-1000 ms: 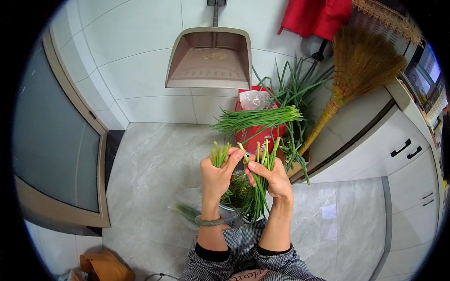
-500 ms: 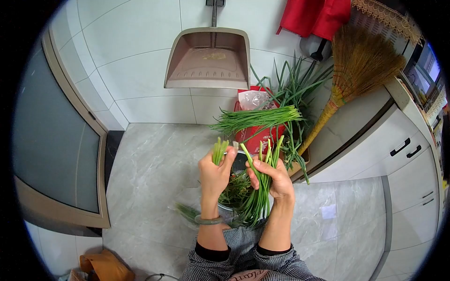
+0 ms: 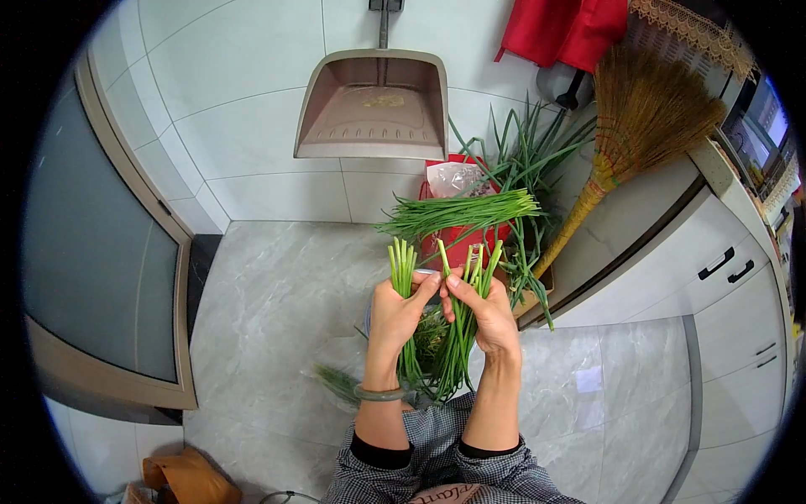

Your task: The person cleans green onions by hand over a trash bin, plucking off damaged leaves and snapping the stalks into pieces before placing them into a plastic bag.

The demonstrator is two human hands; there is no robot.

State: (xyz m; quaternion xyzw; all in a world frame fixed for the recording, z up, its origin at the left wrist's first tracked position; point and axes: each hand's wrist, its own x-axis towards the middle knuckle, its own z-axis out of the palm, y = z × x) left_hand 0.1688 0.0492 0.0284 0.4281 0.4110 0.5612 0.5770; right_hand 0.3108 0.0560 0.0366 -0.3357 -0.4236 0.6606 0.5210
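Note:
My left hand (image 3: 395, 312) is closed round a small bunch of green stalks (image 3: 402, 262), their pale ends upward. A larger bunch of green stalks (image 3: 457, 357) is held in my right hand (image 3: 489, 312), its leaves hanging down. The thumbs and fingertips of both hands meet at one stalk (image 3: 443, 257) standing between the bunches. Below the hands, loose greens (image 3: 430, 334) lie in a bowl that is mostly hidden. Beyond them, a neat bundle of green stalks (image 3: 462, 213) rests across a red bag (image 3: 453, 244).
A dustpan (image 3: 374, 109) hangs on the tiled wall. At the right, a straw broom (image 3: 588, 197) leans near long green leaves (image 3: 525, 155) and a white cabinet (image 3: 672, 277). More greens in clear plastic (image 3: 337, 382) lie on the floor left of my forearm. An orange bag (image 3: 189, 477) is at lower left.
My left hand has moved slightly down and right, and its fingertips have come back to my right hand's at a single stalk. The bunch in my left hand now shows longer stalks.

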